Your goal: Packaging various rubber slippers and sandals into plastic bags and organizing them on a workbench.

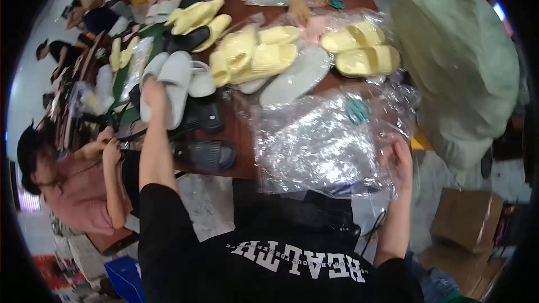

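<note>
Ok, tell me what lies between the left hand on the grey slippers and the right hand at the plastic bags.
In the head view, between left hand and right hand lie black slippers, bare brown table, then clear plastic bags.

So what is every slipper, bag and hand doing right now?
left hand: gripping the grey slippers
grey slippers: stacked as a pair, held over the table
right hand: holding the edge of the clear plastic bags
clear plastic bags: crumpled, lying flat in a pile
black slippers: lying loose on the table
yellow slippers: heaped together
bagged yellow slippers: wrapped in plastic
</note>
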Available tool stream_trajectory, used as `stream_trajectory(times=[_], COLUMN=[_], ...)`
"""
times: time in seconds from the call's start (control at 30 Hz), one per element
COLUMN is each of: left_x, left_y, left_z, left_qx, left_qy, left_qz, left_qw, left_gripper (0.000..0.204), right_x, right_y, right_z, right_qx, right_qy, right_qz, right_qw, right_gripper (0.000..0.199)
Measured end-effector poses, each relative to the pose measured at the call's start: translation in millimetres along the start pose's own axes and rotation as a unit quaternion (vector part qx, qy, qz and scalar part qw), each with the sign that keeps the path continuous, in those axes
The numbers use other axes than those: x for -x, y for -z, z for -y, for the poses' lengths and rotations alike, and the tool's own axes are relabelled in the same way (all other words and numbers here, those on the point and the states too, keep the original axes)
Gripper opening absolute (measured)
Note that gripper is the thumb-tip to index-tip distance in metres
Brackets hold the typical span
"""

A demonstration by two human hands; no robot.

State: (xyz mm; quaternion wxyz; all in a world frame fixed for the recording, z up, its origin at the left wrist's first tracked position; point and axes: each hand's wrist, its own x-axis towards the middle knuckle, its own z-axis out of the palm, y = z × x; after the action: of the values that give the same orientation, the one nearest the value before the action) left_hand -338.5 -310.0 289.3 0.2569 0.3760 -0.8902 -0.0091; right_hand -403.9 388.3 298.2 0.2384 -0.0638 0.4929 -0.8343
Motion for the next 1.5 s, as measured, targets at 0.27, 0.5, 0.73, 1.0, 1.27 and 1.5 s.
stream_trajectory(times=[0.27, 0.5, 0.73, 1.0, 1.27, 1.5], left_x=[106, 297, 327, 348, 344, 366], left_y=[27, 10, 18, 39, 44, -40], left_z=[-86, -164, -187, -177, -273, -281], left_qx=[0.242, 0.532, 0.532, 0.223, 0.184, 0.126], left_qy=[-0.116, 0.138, 0.176, -0.159, -0.35, -0.351], left_qz=[-0.094, 0.34, 0.358, 0.261, 0.13, 0.238], left_qw=[0.959, 0.763, 0.747, 0.926, 0.909, 0.897], left_gripper=[0.034, 0.026, 0.026, 0.032, 0.035, 0.066], right_x=[-34, -40, -38, -55, -53, -53], right_y=[-6, 58, 79, 69, 53, 28], right_z=[-5, -48, -73, -86, -88, -69], right_qx=[0.06, 0.119, 0.33, 0.603, 0.676, 0.679], right_qy=[-0.067, -0.189, -0.026, 0.011, 0.049, 0.035], right_qz=[0.041, -0.03, -0.075, -0.051, -0.094, -0.177], right_qw=[0.995, 0.974, 0.941, 0.796, 0.729, 0.712], right_gripper=[0.038, 0.032, 0.025, 0.025, 0.029, 0.036])
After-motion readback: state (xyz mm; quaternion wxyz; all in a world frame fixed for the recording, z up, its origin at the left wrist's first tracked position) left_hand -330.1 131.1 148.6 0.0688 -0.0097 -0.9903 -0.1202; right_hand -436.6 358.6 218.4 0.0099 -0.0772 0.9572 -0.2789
